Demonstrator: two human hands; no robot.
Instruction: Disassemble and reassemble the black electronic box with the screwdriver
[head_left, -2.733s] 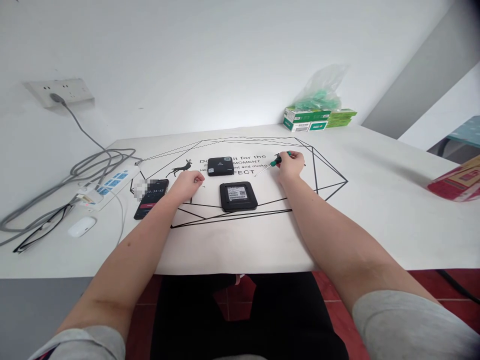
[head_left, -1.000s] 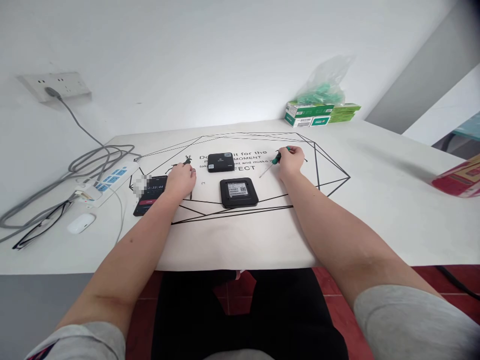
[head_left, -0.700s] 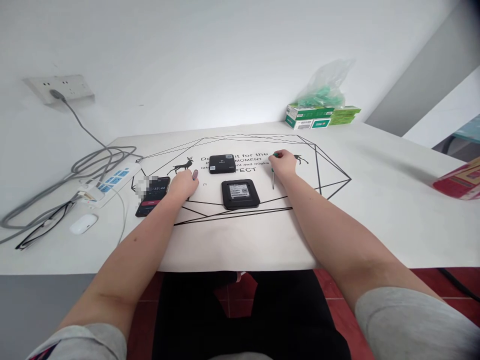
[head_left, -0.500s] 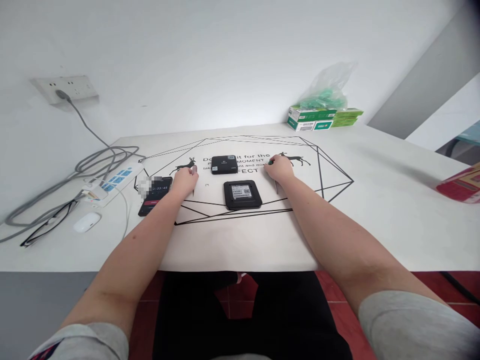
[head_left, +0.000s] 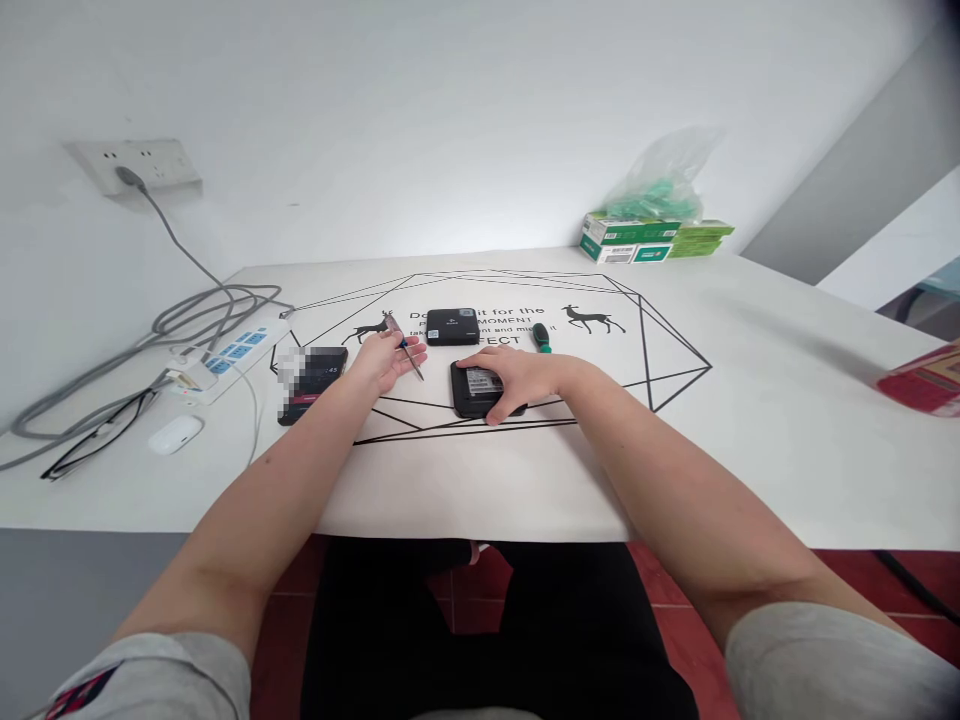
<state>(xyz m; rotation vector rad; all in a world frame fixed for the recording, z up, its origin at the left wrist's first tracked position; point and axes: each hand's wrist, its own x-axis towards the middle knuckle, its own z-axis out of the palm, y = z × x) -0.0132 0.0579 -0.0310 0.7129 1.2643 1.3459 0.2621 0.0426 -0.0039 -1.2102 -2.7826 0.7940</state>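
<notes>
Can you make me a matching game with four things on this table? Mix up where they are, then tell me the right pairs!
Things:
1. labelled black box
2. pinkish screwdriver
3. green screwdriver
4. white case

Places:
A. in the left hand
B. next to the glasses
C. under the right hand
D. on the table, just beyond the right hand

Right pairs: 1-C, 2-A, 3-D, 4-B
</notes>
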